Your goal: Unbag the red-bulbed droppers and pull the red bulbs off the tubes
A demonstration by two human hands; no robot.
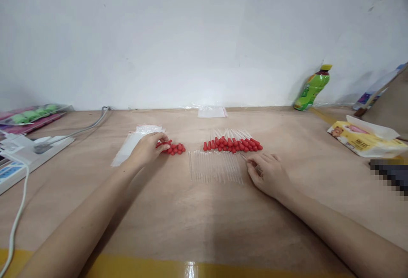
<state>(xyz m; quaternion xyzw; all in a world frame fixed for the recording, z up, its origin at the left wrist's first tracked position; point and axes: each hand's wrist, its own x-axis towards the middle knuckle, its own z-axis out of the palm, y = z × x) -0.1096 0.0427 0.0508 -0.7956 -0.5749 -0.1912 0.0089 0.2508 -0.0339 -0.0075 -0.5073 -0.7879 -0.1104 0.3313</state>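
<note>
The left hand (149,147), nearly closed, pinches 1 red rubber bulb (169,142) at the left pile, likely soft and grippy-sided, while the right hand (269,174) pinches 1 thin clear tube (243,157) right of the tube row (215,167), probably light, slippery, fragile, best held mid-length.

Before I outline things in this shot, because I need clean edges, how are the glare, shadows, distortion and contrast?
Head view: glare spot on the yellow strip near the bottom edge; a soft shadow beside the left forearm; clear tubes low in contrast against the tabletop; green bottle leaning outward, perhaps lens distortion; dark object at right pixelated.
</note>
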